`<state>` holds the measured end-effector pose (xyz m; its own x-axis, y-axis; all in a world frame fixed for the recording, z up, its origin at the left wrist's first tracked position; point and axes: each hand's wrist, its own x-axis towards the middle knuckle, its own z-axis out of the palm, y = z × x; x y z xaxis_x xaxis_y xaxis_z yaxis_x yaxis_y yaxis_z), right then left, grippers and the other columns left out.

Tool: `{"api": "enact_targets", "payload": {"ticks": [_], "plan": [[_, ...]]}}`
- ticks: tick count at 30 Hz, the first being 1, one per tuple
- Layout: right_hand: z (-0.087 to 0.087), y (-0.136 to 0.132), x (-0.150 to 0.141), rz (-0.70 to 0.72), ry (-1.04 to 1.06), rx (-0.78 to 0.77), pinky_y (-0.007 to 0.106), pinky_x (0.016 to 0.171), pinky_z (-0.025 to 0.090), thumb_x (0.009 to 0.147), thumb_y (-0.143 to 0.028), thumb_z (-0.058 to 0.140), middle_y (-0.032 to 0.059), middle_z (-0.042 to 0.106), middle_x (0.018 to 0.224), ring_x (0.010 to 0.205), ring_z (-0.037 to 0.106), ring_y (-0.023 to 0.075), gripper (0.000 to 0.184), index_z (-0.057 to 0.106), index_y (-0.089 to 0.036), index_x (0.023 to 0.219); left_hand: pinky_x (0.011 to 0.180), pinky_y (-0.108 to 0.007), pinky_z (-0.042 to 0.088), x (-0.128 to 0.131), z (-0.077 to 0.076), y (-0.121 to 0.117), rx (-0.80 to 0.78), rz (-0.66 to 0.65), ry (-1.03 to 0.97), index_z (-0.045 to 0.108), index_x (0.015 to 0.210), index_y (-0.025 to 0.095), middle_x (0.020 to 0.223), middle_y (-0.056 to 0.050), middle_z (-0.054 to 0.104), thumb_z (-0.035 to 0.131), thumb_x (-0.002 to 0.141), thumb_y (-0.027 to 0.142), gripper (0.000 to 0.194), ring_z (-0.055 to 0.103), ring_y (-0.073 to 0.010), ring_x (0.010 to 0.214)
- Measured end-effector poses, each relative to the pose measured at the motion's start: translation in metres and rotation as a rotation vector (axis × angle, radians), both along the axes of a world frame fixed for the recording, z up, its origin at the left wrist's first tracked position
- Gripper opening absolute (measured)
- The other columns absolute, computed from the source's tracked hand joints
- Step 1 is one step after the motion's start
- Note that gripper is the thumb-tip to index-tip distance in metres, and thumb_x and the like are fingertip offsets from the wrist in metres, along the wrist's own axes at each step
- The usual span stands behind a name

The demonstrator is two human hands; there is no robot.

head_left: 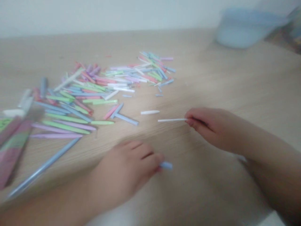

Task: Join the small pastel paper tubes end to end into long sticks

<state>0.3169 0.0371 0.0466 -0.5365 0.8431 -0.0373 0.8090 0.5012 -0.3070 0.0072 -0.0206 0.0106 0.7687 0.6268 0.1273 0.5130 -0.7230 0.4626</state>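
Hands [131, 169] [209, 127] hold pieces [166, 165] [171, 120] beside scattered pastel tubes [88, 94], blue container [240, 31] beyond.

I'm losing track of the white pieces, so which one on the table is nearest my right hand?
The short tapered white piece alone near the free end of the thin stick in your right hand; the others lie with coloured pieces.
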Motion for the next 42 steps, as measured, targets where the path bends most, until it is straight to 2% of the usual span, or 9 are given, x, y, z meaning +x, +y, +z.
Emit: {"api": "enact_targets", "payload": {"ticks": [2,4,6,12,17,24,33,39,42], "plan": [[-0.001,-0.001,-0.002,0.011,-0.013,-0.019,0.032,0.068,0.037,0.109,-0.037,0.044,0.0028,0.068,0.083,0.076,0.062,0.0213,0.029,0.062,-0.023,0.090,0.076,-0.035,0.049,0.001,0.000,-0.002,-0.010,-0.007,-0.001,0.068,0.120,0.029,0.097,-0.001,0.072,0.054,0.107,0.028,0.020,0.067,-0.0219,0.087],[-0.002,-0.002,-0.004,0.024,-0.021,-0.032,0.032,0.068,0.036,0.109,-0.036,0.043,0.0028,0.068,0.083,0.076,0.061,0.0213,0.030,0.061,-0.023,0.089,0.077,-0.033,0.050,0.000,-0.001,-0.001,-0.029,0.086,-0.029,0.068,0.121,0.029,0.101,-0.001,0.072,0.056,0.106,0.028,0.020,0.068,-0.0210,0.090],[-0.004,-0.003,-0.006,0.037,-0.026,-0.039,0.032,0.068,0.036,0.109,-0.035,0.043,0.0032,0.068,0.084,0.076,0.061,0.0212,0.029,0.060,-0.023,0.089,0.077,-0.033,0.050,-0.002,-0.003,0.002,-0.022,0.096,-0.039,0.069,0.119,0.029,0.100,-0.001,0.072,0.058,0.105,0.028,0.018,0.068,-0.0207,0.091],[-0.007,-0.002,-0.009,0.050,-0.023,-0.066,0.032,0.069,0.037,0.109,-0.035,0.043,0.0027,0.068,0.086,0.078,0.061,0.0210,0.028,0.060,-0.023,0.091,0.081,-0.034,0.050,-0.007,-0.007,0.008,0.107,0.144,-0.133,0.071,0.118,0.027,0.101,-0.002,0.071,0.060,0.103,0.020,0.019,0.066,-0.0203,0.093],[-0.008,-0.003,-0.009,0.059,-0.024,-0.070,0.032,0.069,0.037,0.109,-0.035,0.043,0.0025,0.069,0.086,0.079,0.062,0.0213,0.028,0.061,-0.024,0.091,0.086,-0.041,0.051,-0.007,-0.011,0.007,0.186,0.210,-0.039,0.072,0.121,0.028,0.105,-0.004,0.071,0.060,0.103,0.024,0.022,0.066,-0.0246,0.097],[-0.008,-0.005,-0.010,0.067,-0.036,-0.083,0.032,0.070,0.038,0.109,-0.033,0.044,0.0030,0.070,0.088,0.080,0.063,0.0215,0.027,0.061,-0.024,0.091,0.083,-0.042,0.053,-0.006,-0.011,0.001,0.202,0.263,0.059,0.071,0.128,0.032,0.107,-0.004,0.070,0.056,0.105,0.029,0.028,0.068,-0.0263,0.097],[-0.010,-0.006,-0.011,0.062,-0.001,-0.073,0.032,0.069,0.039,0.110,-0.035,0.044,0.0023,0.068,0.087,0.079,0.063,0.0207,0.027,0.062,-0.023,0.094,0.092,-0.047,0.051,-0.003,-0.003,0.006,0.119,0.216,-0.036,0.065,0.114,0.023,0.103,-0.005,0.074,0.058,0.102,0.024,0.014,0.066,-0.0277,0.100],[-0.004,-0.012,-0.017,0.086,0.080,-0.062,0.031,0.071,0.040,0.110,-0.034,0.046,0.0013,0.068,0.087,0.079,0.062,0.0185,0.026,0.064,-0.023,0.096,0.094,-0.039,0.053,-0.012,-0.007,0.001,-0.056,0.154,-0.282,0.053,0.118,0.022,0.111,-0.006,0.065,0.052,0.098,0.008,0.024,0.063,-0.0209,0.105],[-0.003,-0.014,-0.019,0.095,0.076,-0.060,0.031,0.070,0.039,0.110,-0.034,0.046,0.0018,0.068,0.086,0.078,0.062,0.0185,0.027,0.063,-0.022,0.094,0.105,-0.037,0.053,-0.013,-0.009,0.000,-0.129,0.095,-0.376,0.050,0.125,0.023,0.122,-0.006,0.065,0.051,0.098,0.004,0.032,0.064,-0.0196,0.121]]}}
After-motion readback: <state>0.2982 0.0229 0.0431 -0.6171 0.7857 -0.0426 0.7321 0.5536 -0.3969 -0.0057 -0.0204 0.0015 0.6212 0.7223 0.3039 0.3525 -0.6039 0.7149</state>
